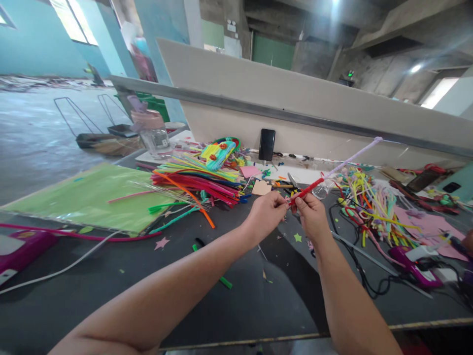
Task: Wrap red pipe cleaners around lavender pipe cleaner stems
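Observation:
My right hand (310,212) is closed round a red fuzzy stick (312,186), which slants up to the right. A pale purple fuzzy length (351,159) continues from its upper end. Against the lower left end of the red stick, my left hand (269,212) pinches with thumb and forefinger; what lies between those fingertips is too small to make out. Both hands are close together above the dark table (258,301). Behind them lie scissors (293,180) and a beige paper piece (261,187).
Bundled colourful pipe cleaners (199,182) lie left of centre, beside a green sheet (92,197) and a bottle (153,133). A phone (266,144) leans on the white partition (229,116). More pipe cleaners (369,207), cables and a purple power strip (416,268) occupy the right.

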The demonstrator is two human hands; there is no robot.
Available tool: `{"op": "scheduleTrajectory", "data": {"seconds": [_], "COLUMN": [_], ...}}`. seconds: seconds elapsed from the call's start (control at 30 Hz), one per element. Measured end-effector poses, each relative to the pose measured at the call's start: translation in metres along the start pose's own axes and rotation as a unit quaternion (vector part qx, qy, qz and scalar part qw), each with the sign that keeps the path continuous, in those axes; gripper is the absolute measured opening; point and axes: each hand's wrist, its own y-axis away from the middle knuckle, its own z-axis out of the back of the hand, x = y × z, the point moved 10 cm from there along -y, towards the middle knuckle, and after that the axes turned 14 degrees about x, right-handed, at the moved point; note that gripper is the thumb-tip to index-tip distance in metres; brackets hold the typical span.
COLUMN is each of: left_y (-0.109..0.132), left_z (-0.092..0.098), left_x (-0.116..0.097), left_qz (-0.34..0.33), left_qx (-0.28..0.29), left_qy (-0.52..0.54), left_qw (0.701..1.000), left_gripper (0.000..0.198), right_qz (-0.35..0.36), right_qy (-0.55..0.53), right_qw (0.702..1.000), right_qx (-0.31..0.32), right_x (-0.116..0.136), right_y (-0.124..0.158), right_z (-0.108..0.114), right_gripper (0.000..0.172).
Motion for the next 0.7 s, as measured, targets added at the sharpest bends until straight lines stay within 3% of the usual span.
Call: {"op": "scheduleTrajectory", "data": {"seconds": [0.2,0.37,0.7], "left_y": [0.000,-0.004,-0.004], "left_z": [-0.003,-0.008,-0.005], "left_x": [0.006,0.019,0.021], "left_qz": [0.012,0.005,-0.032], "left_qx": [-0.001,0.001,-0.023], "left_qy": [0.032,0.094,0.120], "left_qw": [0.999,0.996,0.992], "left_gripper": [0.012,0.011,0.014], "right_qz": [0.002,-0.022,-0.037], "right_qy": [-0.058,-0.025,0.061], "right_qw": [0.998,0.999,0.997], "right_qx": [0.005,0.011,0.031], "right_x": [-0.003,-0.006,0.002], "right_y": [-0.001,-0.001,-0.002], "right_z": [-0.005,-0.005,0.000], "right_gripper": [0.013,0.017,0.021]}}
